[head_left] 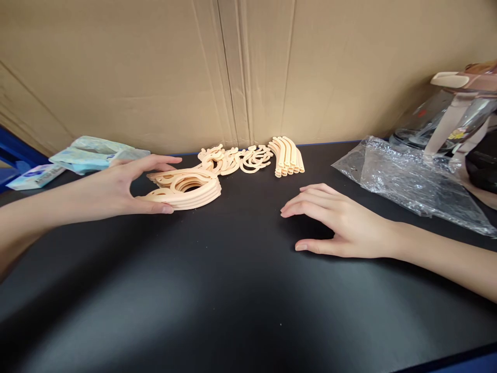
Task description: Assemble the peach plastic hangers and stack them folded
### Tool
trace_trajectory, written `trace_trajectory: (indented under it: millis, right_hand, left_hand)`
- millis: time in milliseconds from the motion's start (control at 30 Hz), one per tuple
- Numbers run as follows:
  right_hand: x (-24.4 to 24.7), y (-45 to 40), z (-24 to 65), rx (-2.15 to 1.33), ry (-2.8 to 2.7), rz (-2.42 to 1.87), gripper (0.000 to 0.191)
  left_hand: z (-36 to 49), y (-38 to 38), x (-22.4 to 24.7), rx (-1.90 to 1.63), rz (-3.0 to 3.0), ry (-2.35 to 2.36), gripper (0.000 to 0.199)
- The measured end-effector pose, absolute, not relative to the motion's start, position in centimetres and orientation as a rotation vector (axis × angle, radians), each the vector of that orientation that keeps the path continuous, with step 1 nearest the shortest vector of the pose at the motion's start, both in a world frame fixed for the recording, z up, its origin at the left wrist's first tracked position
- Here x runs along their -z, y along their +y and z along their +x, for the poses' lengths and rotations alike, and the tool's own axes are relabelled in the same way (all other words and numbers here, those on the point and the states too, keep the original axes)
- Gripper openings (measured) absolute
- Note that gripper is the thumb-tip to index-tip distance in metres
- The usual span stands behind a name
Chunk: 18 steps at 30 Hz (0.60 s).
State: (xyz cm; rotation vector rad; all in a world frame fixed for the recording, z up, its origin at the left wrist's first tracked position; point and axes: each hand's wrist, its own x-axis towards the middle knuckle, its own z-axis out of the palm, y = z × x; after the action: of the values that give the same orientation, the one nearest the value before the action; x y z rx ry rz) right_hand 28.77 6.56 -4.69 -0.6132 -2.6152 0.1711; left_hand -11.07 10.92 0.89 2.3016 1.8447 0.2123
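Note:
At left, a stack of peach plastic pieces with a large round opening (198, 194) lies on the black table. My left hand (128, 186) spans its left end, thumb along the front edge and fingers beyond the back. Those fingers are spread wide; whether they press on the stack I cannot tell. My right hand (337, 223) rests low over the table, fingers loosely stretched and thumb apart, holding nothing. Behind the stack are small curved hook-like pieces (229, 160) and a looser heap of them (255, 158). To their right sits a bundle of long curved peach tubes (288, 155).
A pale blue tissue pack (91, 150) and a white-blue packet (35, 176) lie at the far left. Crumpled clear plastic wrap (404, 176) is at right, beside a clear jug with a strap (446, 114). A cardboard wall (147, 72) stands along the back edge.

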Motion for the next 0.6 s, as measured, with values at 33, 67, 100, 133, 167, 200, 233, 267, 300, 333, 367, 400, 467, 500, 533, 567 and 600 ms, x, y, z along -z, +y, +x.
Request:
trace_trajectory:
  millis: [33, 67, 100, 133, 167, 200, 233, 267, 300, 333, 367, 400, 467, 500, 533, 567, 600]
  right_hand:
    - [4.68, 6.55, 28.76, -0.17, -2.616, -0.613, 0.037]
    - [4.66, 6.56, 28.75, -0.168, -2.615, -0.613, 0.037]
    - [4.65, 6.56, 28.74, -0.166, -2.616, -0.614, 0.037]
    - [4.64, 6.56, 28.73, -0.165, -2.616, -0.613, 0.037]
    - [4.62, 6.56, 28.73, -0.164, -2.616, -0.614, 0.037]
    - [4.61, 6.56, 28.73, -0.163, -2.615, -0.614, 0.037]
    - [4.6, 6.56, 28.74, -0.165, -2.615, -0.615, 0.037]
    - [4.6, 6.56, 28.75, -0.167, -2.616, -0.617, 0.037]
    - [4.6, 6.56, 28.76, -0.17, -2.616, -0.619, 0.037]
    - [4.61, 6.56, 28.77, -0.172, -2.618, -0.62, 0.037]
    - [4.61, 6.56, 28.77, -0.174, -2.619, -0.622, 0.037]
    - [4.62, 6.56, 28.77, -0.174, -2.62, -0.622, 0.036]
    - [4.62, 6.56, 28.75, -0.17, -2.619, -0.619, 0.036]
    - [4.61, 6.56, 28.74, -0.169, -2.618, -0.618, 0.037]
    - [4.6, 6.56, 28.74, -0.17, -2.618, -0.617, 0.037]
    - [4.6, 6.56, 28.73, -0.171, -2.618, -0.615, 0.037]
    - [4.59, 6.56, 28.73, -0.173, -2.619, -0.614, 0.037]
  left_hand:
    - [-11.12, 10.93, -0.88, -0.213, 2.297, 1.845, 0.102]
    - [-11.18, 10.94, -0.87, -0.211, 2.298, 1.842, 0.103]
    - [-11.24, 10.94, -0.88, -0.211, 2.305, 1.841, 0.104]
    - [-11.29, 10.92, -0.91, -0.203, 2.318, 1.836, 0.105]
    - [-11.34, 10.86, -0.97, -0.186, 2.333, 1.828, 0.104]
    - [-11.38, 10.78, -1.05, -0.164, 2.346, 1.82, 0.103]
    - [-11.42, 10.68, -1.15, -0.129, 2.362, 1.804, 0.099]
    - [-11.45, 10.57, -1.26, -0.101, 2.371, 1.794, 0.097]
    - [-11.48, 10.47, -1.36, -0.08, 2.374, 1.789, 0.095]
    - [-11.52, 10.38, -1.45, -0.07, 2.373, 1.791, 0.094]
    - [-11.56, 10.32, -1.53, -0.071, 2.366, 1.799, 0.096]
    - [-11.61, 10.29, -1.58, -0.073, 2.36, 1.807, 0.097]
    - [-11.69, 10.29, -1.65, -0.072, 2.356, 1.831, 0.098]
    - [-11.71, 10.31, -1.67, -0.062, 2.359, 1.838, 0.096]
    - [-11.72, 10.34, -1.69, -0.056, 2.367, 1.846, 0.095]
    - [-11.73, 10.37, -1.71, -0.047, 2.375, 1.851, 0.093]
    - [-11.72, 10.41, -1.73, -0.044, 2.38, 1.856, 0.092]
